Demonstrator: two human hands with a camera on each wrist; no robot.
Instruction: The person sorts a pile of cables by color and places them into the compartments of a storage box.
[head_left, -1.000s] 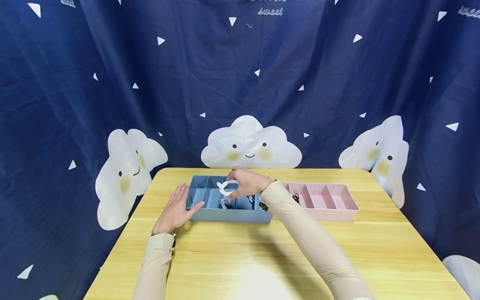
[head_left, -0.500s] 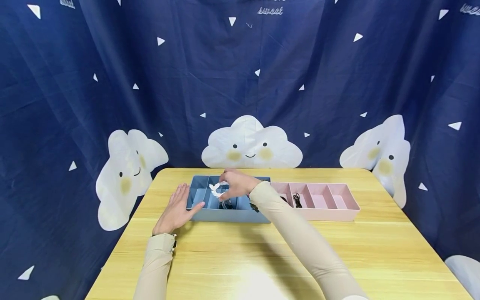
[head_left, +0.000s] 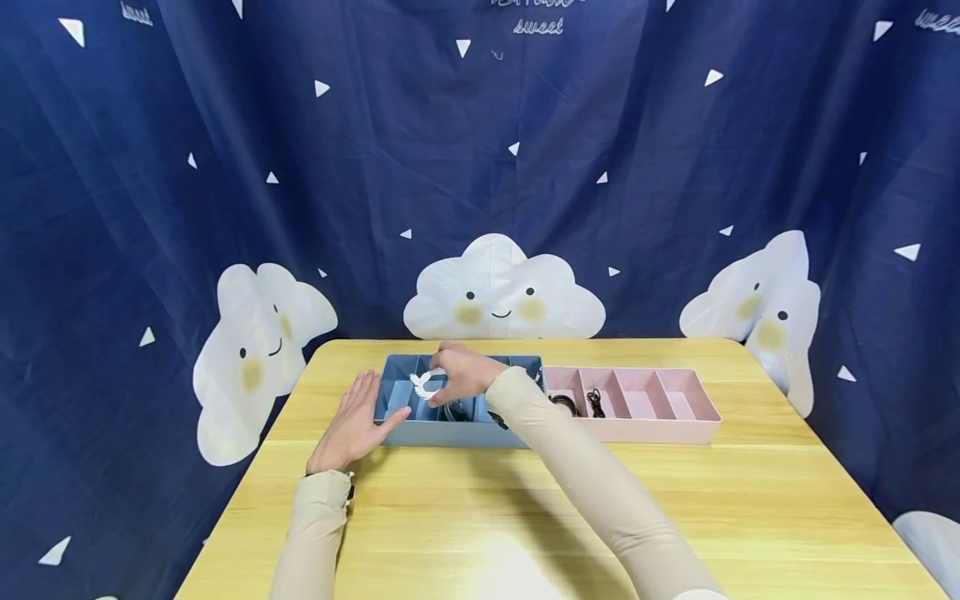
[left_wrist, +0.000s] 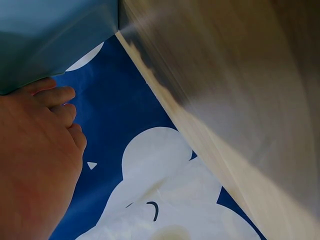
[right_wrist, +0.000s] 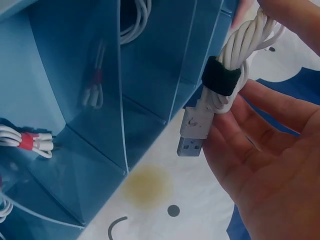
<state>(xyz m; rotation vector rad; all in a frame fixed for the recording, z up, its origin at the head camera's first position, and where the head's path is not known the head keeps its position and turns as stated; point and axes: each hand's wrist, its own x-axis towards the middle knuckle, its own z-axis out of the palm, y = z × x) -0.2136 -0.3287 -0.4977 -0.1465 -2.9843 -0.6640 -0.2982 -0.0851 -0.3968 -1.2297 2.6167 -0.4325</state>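
A white USB cable [head_left: 425, 386], coiled and bound with a dark strap, hangs in my right hand [head_left: 465, 372] over the left half of the blue divided box [head_left: 450, 434]. In the right wrist view, thumb and fingers pinch the cable [right_wrist: 242, 45], and its metal plug points down. My left hand [head_left: 347, 427] lies against the box's left end, fingers extended and thumb over the front rim. The left wrist view shows that hand [left_wrist: 40, 160] beside the blue wall [left_wrist: 60, 35]. Inside the box are a white cable with a red tie [right_wrist: 27, 140] and another coil [right_wrist: 139, 25].
A pink divided box [head_left: 645, 430] stands directly right of the blue one. Two of its compartments hold black cables, one a small bundle [head_left: 596, 403], one a coil [head_left: 564, 404]. Both boxes sit toward the back of the wooden table [head_left: 420, 508], before a dark blue curtain [head_left: 360, 167].
My right hand has moved left with the white USB cable, over compartments farther left. More of the pink box's black cables now shows. The left hand has stayed in place.
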